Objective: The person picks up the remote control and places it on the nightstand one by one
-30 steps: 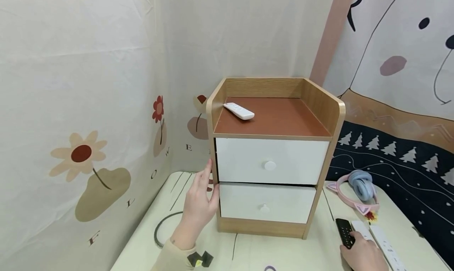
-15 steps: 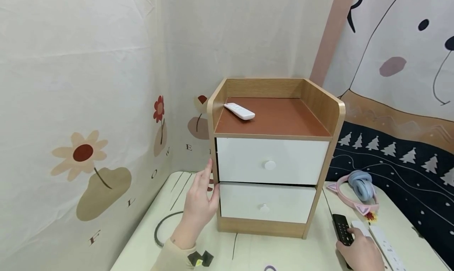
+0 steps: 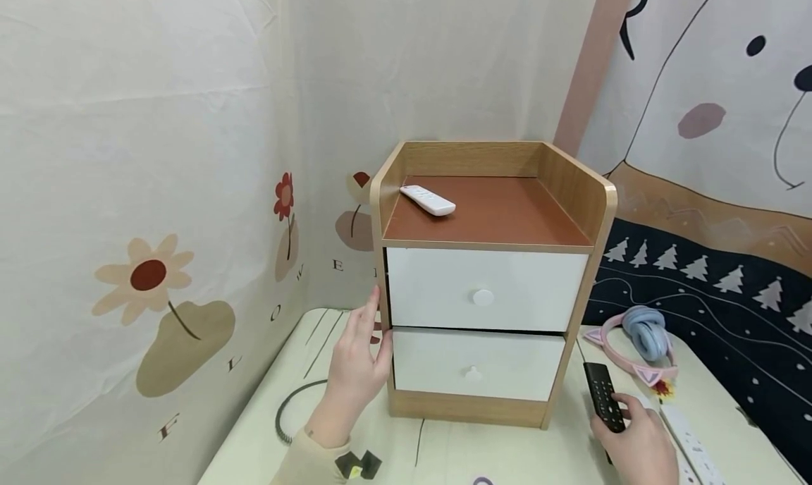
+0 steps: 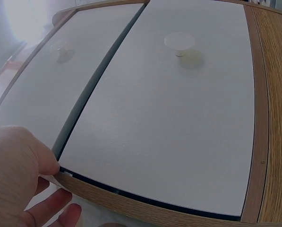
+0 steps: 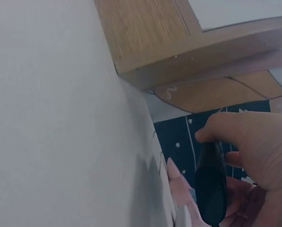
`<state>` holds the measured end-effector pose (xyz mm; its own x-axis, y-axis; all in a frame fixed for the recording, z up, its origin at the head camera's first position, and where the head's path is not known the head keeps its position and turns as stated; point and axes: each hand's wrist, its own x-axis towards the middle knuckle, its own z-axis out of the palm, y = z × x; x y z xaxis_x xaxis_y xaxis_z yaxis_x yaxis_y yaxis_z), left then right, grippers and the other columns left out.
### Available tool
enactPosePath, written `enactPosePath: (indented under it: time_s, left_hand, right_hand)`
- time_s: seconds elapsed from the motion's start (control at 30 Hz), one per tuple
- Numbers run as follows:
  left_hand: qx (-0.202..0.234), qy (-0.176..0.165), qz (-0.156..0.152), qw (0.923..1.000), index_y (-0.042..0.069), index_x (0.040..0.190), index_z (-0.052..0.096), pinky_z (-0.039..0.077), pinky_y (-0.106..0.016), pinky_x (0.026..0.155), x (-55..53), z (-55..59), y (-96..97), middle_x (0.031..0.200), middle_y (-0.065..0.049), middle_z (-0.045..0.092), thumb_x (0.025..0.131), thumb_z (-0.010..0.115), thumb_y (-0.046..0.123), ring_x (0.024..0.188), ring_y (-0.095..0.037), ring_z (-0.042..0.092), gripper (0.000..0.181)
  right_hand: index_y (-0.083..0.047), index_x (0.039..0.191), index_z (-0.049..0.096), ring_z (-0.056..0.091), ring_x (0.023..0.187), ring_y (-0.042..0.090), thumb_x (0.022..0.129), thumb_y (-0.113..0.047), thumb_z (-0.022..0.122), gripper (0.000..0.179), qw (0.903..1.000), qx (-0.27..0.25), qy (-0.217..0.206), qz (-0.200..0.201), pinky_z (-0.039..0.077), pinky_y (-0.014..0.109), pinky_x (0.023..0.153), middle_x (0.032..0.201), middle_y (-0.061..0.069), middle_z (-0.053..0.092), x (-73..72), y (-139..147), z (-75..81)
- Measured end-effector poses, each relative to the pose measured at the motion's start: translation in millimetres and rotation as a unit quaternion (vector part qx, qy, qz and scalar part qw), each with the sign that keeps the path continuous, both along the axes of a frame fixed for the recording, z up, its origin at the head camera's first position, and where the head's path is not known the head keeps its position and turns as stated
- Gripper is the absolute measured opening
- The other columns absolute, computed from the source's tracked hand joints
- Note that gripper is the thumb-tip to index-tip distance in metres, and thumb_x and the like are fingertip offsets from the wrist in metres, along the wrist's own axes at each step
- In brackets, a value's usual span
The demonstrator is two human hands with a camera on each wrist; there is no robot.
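My right hand (image 3: 637,439) pinches a black remote control (image 3: 603,397) between thumb and fingers, to the right of the cabinet. In the right wrist view the dark remote (image 5: 210,184) shows edge-on, the thumb along its near end. My left hand (image 3: 355,372) rests against the left side of a small wooden cabinet (image 3: 469,407), fingers extended and thumb at the front edge. The cabinet has two white drawers with round knobs, the upper drawer (image 3: 438,287) and the lower drawer (image 3: 438,361), both pushed in. A white remote control (image 3: 428,200) lies on its brown top.
Pink and blue cat-ear headphones (image 3: 647,337) lie at the right back of the table. A white power strip (image 3: 694,446) is beside my right hand. A dark coiled cord (image 3: 282,418) lies left of the cabinet, and a purple ring (image 3: 483,481) sits at the front edge.
My right hand has moved the black remote leftward and toward the cabinet, away from the power strip. My left hand stays at the cabinet's side.
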<state>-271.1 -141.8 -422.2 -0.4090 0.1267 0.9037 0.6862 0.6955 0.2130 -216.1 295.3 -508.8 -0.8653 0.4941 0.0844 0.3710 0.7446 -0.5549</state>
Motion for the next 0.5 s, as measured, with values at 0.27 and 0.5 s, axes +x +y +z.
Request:
enactPosePath:
  time_s: [0.27,0.5]
  left_hand:
    - [0.003,0.005,-0.004,1.0000,-0.001,0.168,0.038,0.068,-0.033,0.066,-1.0,1.4,0.1,0.120,-0.025,0.066,0.090,0.075,-0.009,0.083,-0.024,0.074,0.087]
    - [0.003,0.000,-0.005,1.0000,0.000,0.169,0.038,0.069,-0.034,0.066,-0.7,0.7,0.0,0.121,-0.026,0.066,0.091,0.075,-0.009,0.084,-0.026,0.074,0.087]
  right_hand:
    - [0.000,0.144,0.061,0.064,0.106,0.049,0.092,-0.034,0.084,0.066,0.9951,-0.020,0.097,-0.003,0.054,0.053,0.079,0.134,0.039,0.067,4.2,-18.4,22.1]
    - [-0.010,0.146,0.066,0.052,0.079,0.019,0.093,-0.034,0.086,0.062,0.9786,-0.047,0.199,-0.026,0.035,0.023,0.062,0.130,0.027,0.071,18.1,-37.9,46.8]
